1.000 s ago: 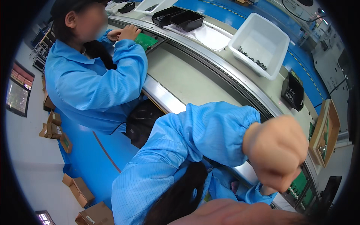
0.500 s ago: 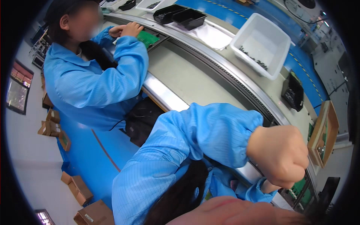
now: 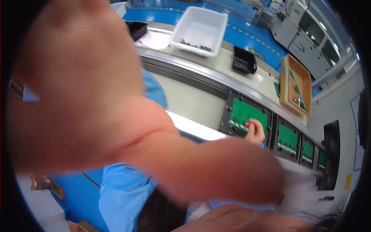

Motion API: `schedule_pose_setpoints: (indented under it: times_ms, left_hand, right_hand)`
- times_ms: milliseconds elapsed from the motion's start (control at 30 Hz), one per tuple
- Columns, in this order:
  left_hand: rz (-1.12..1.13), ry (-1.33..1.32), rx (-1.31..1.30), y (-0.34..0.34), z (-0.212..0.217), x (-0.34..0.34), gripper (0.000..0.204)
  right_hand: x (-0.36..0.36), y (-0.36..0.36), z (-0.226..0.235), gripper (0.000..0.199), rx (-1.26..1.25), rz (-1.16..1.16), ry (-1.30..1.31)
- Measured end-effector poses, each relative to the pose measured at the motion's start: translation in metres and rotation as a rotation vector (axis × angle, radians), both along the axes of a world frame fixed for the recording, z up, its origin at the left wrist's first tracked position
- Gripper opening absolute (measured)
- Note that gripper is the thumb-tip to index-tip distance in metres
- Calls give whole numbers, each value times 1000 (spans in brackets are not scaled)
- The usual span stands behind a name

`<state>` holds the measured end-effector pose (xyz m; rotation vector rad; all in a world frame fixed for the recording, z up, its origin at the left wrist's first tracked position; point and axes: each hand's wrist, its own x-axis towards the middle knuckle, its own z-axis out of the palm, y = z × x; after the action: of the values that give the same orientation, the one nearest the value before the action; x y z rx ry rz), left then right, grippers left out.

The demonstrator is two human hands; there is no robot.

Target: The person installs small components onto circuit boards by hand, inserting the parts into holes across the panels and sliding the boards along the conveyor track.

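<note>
My left hand point(image 3: 104, 100) looms very large and blurred close to the camera. One thick digit stretches to the right; its other fingers are smeared and cut off at the picture's edge, so what they hold is hidden. Farther off, my right hand point(image 3: 255, 131) is over the lower edge of a green circuit board point(image 3: 249, 110). Its fingertips are pinched together beside a row of small white parts; anything between them is too small to make out. The board lies in a black carrier frame point(image 3: 225, 123) on the conveyor line.
More green boards point(image 3: 287, 137) in black frames continue rightward. Behind the rail point(image 3: 185, 71) stand a white bin point(image 3: 203, 29) with small dark parts, a black tray point(image 3: 243, 61) and a brown box point(image 3: 285, 91). A black object point(image 3: 331, 154) stands at the right.
My left hand has swung from a fist at the right to close before the camera. The view has turned rightward, bringing the boards and my right hand into sight; the co-worker is no longer visible.
</note>
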<state>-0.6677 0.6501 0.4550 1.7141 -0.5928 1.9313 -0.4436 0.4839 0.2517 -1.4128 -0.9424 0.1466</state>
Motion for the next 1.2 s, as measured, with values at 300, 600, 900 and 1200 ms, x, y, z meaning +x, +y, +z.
schedule_pose_setpoints:
  times_ms: [300,600,900,1200]
  left_hand:
    - [-80,-1,-135,-50,-13,-10,36]
    - [3,-187,120,-41,39,-27,34]
    - [18,-290,345,-45,71,-47,32]
    - [-7,-389,36,-89,27,-33,30]
  right_hand:
    - [0,-6,-4,14,53,20,37]
    - [0,-12,-10,10,91,-4,-145]
    - [-13,-32,-15,13,79,14,39]
    - [-16,-13,-13,14,96,51,2]
